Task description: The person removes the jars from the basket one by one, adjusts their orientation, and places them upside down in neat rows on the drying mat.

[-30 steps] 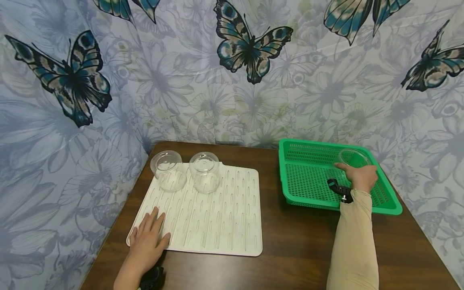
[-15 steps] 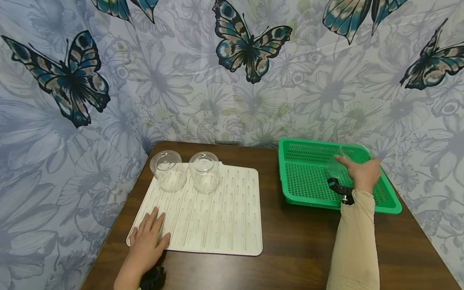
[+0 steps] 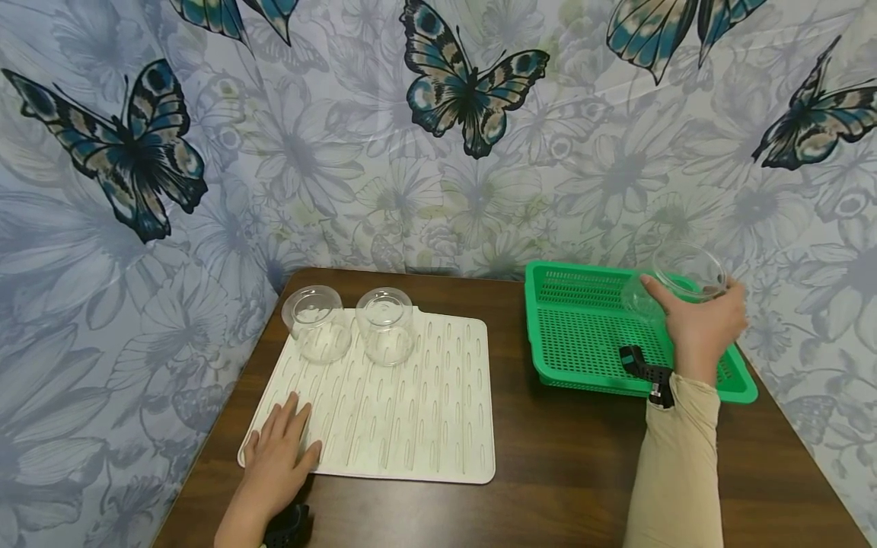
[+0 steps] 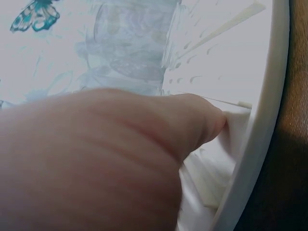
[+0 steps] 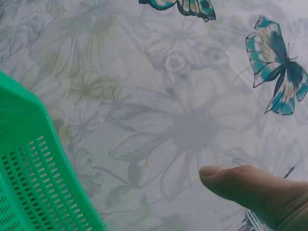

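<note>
My left hand (image 3: pixel 277 457) rests, fingers spread, on the near left corner of the white ridged drying mat (image 3: pixel 425 426). In the left wrist view its thumb (image 4: pixel 202 118) touches the mat just inside the raised rim. Two clear cups (image 3: pixel 322 335) (image 3: pixel 387 335) stand side by side at the mat's far left. Over the right part of the green basket (image 3: pixel 582 384), my right hand (image 3: pixel 706 327) grips another clear cup (image 3: pixel 688 266), held tilted, its wide round end facing up. The right wrist view shows the thumb (image 5: pixel 240 183); most of the cup is hidden there.
The mat and basket lie apart on a brown wooden table (image 3: pixel 548 472), with bare wood between them. Behind the table hangs a floral cloth (image 3: pixel 603 190) printed with butterflies. The basket has perforated walls and a raised rim.
My right hand has lifted the clear cup up and to the right from inside the basket, tilting it. My left hand and the two cups on the mat have stayed in place.
</note>
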`<state>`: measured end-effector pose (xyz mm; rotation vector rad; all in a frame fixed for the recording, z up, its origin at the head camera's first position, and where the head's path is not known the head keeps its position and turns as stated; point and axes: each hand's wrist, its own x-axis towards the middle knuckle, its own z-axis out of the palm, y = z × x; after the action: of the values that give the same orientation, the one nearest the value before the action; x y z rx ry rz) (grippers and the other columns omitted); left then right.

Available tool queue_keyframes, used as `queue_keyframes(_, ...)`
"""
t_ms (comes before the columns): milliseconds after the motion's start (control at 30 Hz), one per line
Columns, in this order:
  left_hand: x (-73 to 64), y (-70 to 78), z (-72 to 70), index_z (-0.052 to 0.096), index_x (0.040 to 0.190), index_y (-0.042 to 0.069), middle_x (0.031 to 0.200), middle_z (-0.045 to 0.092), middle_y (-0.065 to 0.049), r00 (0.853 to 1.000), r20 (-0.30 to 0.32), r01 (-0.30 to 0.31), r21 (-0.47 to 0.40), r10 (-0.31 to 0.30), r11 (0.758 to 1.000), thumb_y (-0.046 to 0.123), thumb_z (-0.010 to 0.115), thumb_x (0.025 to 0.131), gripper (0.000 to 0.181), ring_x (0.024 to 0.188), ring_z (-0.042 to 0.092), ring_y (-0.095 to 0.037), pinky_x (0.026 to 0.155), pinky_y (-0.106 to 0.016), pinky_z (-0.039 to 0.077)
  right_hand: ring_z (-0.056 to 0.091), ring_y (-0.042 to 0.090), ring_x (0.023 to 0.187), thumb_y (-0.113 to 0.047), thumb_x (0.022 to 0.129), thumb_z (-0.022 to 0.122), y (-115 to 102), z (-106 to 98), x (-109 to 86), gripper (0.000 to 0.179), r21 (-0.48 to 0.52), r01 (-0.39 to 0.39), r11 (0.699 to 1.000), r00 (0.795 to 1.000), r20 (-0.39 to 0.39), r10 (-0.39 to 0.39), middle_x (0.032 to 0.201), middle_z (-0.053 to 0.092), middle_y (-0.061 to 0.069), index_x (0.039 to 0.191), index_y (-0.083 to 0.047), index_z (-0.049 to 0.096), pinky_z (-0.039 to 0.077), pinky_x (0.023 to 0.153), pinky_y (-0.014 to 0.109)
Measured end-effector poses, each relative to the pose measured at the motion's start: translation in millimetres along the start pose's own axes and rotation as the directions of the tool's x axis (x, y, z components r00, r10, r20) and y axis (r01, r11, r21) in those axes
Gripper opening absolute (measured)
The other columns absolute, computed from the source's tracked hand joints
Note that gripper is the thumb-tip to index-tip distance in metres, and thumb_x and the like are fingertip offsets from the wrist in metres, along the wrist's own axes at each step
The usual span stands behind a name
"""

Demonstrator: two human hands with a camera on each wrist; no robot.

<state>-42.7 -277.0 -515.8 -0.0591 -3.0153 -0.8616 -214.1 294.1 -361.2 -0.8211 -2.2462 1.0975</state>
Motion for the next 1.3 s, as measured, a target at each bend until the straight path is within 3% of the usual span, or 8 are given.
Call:
queue_keyframes(133,-0.4,-0.2,-0.5,0.047,0.159,-0.008,0.173,0.023,-0.033,1.0,0.006,-0.003,-0.001,0.003,1.0,0.016,0.075,0.104,0.066,0.156,0.017,-0.062,0.107,-0.091,0.014,0.037,-0.001,0.086,-0.066,0.076,0.093,-7,-5,-8.9,0.11,0.03,0.04,0.999,0.997,-0.061,-0.038,0.106,0.042,-0.017,0.16,-0.012,0.046,0.037,0.083,0.025)
queue_keyframes(300,-0.1,-1.4,-0.3,0.047,0.16,-0.007,0.173,0.024,-0.033,1.0,0.012,-0.004,0.001,0.004,1.0,0.016,0.075,0.104,0.066,0.156,0.017,-0.062,0.106,-0.092,0.015,0.05,0.008,0.111,-0.054,0.075,0.099,-12,-7,-23.9,0.105,0.093,0.163,0.982,0.977,-0.151,-0.148,0.115,0.049,-0.019,0.16,-0.018,0.05,0.041,0.095,0.027)
queue_keyframes(667,0.0,-5.2,1.3,0.052,0.155,-0.008,0.169,0.029,-0.034,0.999,-0.038,-0.031,-0.029,0.03,0.999,0.023,0.076,0.102,0.066,0.152,0.022,-0.063,0.104,-0.091,0.016,0.032,-0.004,0.105,-0.032,0.069,0.107,-12,-6,-54.4,0.102,0.051,0.537,0.842,0.825,-0.24,-0.512,0.116,0.035,-0.022,0.154,-0.008,0.058,0.035,0.09,0.034)
queue_keyframes(833,2.5,-1.5,-4.8,0.05,0.156,-0.008,0.169,0.029,-0.036,1.0,-0.009,-0.022,-0.026,0.022,0.999,0.024,0.075,0.104,0.066,0.151,0.024,-0.065,0.103,-0.092,0.017,0.05,0.025,0.115,-0.028,0.066,0.109,-16,-7,-60.8,0.102,0.034,0.578,0.815,0.796,-0.24,-0.555,0.122,0.059,0.007,0.153,-0.009,0.058,0.041,0.096,0.051)
queue_keyframes(967,9.5,8.2,-15.6,0.053,0.156,-0.005,0.163,0.04,-0.037,0.996,-0.066,-0.058,0.027,0.059,0.998,0.023,0.078,0.104,0.064,0.144,0.039,-0.065,0.1,-0.092,0.027,0.051,0.041,0.131,-0.027,0.066,0.109,-24,-7,-67.8,0.103,0.054,0.629,0.775,0.764,-0.228,-0.604,0.138,0.058,0.026,0.154,-0.012,0.059,0.046,0.104,0.061)
queue_keyframes(1067,19.1,15.6,-22.4,0.059,0.151,-0.003,0.155,0.052,-0.034,0.971,-0.186,-0.141,0.065,0.151,0.988,0.02,0.085,0.098,0.063,0.135,0.053,-0.06,0.095,-0.088,0.037,0.052,0.04,0.134,-0.026,0.065,0.11,-31,-7,-74.9,0.104,0.071,0.679,0.73,0.726,-0.215,-0.654,0.14,0.056,0.028,0.156,-0.014,0.06,0.049,0.104,0.061)
queue_keyframes(1167,30.9,25.1,-29.0,0.062,0.149,-0.001,0.15,0.058,-0.029,0.926,-0.278,-0.255,0.043,0.257,0.966,0.017,0.089,0.093,0.064,0.133,0.058,-0.054,0.093,-0.082,0.042,0.052,0.041,0.134,-0.024,0.066,0.109,-37,-7,-82.3,0.104,0.083,0.731,0.677,0.679,-0.194,-0.708,0.139,0.054,0.03,0.157,-0.015,0.06,0.049,0.103,0.059)
queue_keyframes(1300,44.1,42.6,-39.2,0.058,0.155,0.006,0.154,0.057,-0.018,0.887,-0.303,-0.38,-0.054,0.348,0.923,0.017,0.091,0.091,0.072,0.138,0.057,-0.045,0.103,-0.074,0.045,0.051,0.044,0.131,-0.022,0.068,0.108,-44,-3,-91.3,0.103,0.089,0.796,0.599,0.605,-0.162,-0.78,0.14,0.053,0.032,0.158,-0.015,0.058,0.046,0.104,0.059)
